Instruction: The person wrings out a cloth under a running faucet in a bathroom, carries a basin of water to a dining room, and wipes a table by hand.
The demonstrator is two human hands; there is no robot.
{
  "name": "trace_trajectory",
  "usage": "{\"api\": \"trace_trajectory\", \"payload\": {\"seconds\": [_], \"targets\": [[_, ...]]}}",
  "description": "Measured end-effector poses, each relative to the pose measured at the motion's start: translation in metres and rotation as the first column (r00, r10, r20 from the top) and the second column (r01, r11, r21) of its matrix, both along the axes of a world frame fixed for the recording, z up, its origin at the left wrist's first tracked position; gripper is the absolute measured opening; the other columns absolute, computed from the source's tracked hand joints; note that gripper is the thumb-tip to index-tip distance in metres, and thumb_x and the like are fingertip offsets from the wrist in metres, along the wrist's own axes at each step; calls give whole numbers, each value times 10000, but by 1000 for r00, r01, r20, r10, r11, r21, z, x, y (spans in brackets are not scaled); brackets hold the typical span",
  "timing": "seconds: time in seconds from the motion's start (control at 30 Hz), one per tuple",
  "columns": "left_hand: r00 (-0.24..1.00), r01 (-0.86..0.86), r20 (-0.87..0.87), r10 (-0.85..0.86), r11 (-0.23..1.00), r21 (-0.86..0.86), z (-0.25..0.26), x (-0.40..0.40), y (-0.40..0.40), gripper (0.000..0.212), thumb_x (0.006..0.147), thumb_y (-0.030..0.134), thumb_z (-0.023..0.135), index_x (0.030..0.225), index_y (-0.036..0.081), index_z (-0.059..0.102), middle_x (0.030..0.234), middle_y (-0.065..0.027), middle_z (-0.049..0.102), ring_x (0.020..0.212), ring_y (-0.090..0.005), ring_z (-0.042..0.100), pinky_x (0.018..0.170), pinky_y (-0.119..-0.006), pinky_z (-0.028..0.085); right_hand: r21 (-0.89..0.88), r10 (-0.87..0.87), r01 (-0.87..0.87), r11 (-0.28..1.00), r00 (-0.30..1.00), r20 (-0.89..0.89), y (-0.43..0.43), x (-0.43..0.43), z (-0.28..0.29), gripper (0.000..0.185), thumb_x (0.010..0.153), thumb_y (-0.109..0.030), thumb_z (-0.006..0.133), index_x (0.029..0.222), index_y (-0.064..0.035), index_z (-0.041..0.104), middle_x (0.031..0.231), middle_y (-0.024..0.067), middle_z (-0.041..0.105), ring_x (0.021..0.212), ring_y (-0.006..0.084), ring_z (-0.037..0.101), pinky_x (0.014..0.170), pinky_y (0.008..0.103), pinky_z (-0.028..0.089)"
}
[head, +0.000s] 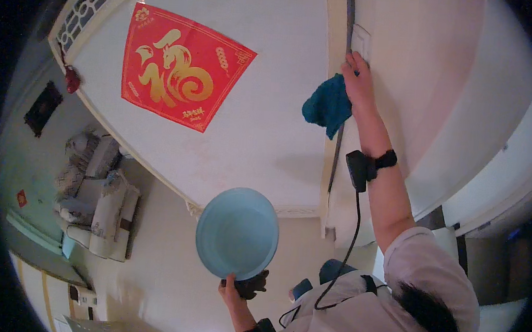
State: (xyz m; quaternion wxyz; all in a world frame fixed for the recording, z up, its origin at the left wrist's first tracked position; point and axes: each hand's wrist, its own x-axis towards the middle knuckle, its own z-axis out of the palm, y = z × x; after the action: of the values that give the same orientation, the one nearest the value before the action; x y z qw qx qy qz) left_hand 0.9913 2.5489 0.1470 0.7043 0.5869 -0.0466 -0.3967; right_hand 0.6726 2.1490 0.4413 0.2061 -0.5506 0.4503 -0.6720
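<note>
My left hand [230, 295] grips the rim of a light blue plastic basin [237, 232]. The basin is tilted so that its inside faces me, and I see nothing in it. A dark crumpled cloth [253, 285] hangs beside that hand, below the basin's rim. Up at the wall, my right hand [358, 80] holds a teal cloth [328, 104], which droops over the cream trim strip [331, 169]. The fingertips of this hand reach the lower edge of a white wall switch plate [361, 42].
A red and gold paper decoration [176, 71] is on the white wall panel [291, 32]. Lattice trim [91, 10] and a small red ornament [72, 79] edge the panel. A covered sofa [105, 216] stands across the tiled floor [166, 260]. A black cable [355, 234] runs from my right wrist device.
</note>
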Motion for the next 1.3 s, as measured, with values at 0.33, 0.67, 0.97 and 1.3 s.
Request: {"api": "trace_trajectory", "payload": {"seconds": [0.33, 0.67, 0.97, 1.3], "targets": [[997, 63, -32, -63, 998, -2, -10, 26, -10, 328, 818, 38, 610, 1095, -126, 546, 1030, -151, 617, 908, -230, 609, 806, -362, 495, -3, -37, 37, 999, 991, 127, -7, 8, -5, 599, 878, -216, 575, 1389, 34, 386, 1378, 185, 481, 1279, 303, 448, 1056, 356, 348], [994, 94, 52, -96, 994, 55, -54, 61, -12, 340, 830, 89, 646, 1102, -105, 582, 1035, -140, 637, 904, -207, 611, 805, -339, 483, 299, 295, -444, 844, 852, 432, 38, 33, -140, 474, 907, -185, 614, 1313, 13, 472, 1028, 124, 656, 920, 191, 621, 800, 306, 508], [980, 197, -80, -182, 951, 238, -192, 70, -4, 339, 854, 166, 656, 1087, -74, 597, 986, -107, 646, 852, -184, 623, 743, -302, 490, 656, -223, -708, 261, 617, 755, 126, 55, -422, 324, 965, -144, 483, 1237, 15, 555, 1128, 148, 626, 1029, 282, 616, 935, 393, 496], [985, 122, -159, -65, 918, 378, -496, 38, -31, 260, 856, 213, 677, 956, -24, 635, 830, -7, 618, 723, -84, 526, 640, -260, 430, 783, -336, -617, -87, 757, 560, 181, 66, -671, 319, 949, -209, 537, 1203, -29, 608, 1067, 128, 655, 1013, 266, 626, 944, 410, 497]]}}
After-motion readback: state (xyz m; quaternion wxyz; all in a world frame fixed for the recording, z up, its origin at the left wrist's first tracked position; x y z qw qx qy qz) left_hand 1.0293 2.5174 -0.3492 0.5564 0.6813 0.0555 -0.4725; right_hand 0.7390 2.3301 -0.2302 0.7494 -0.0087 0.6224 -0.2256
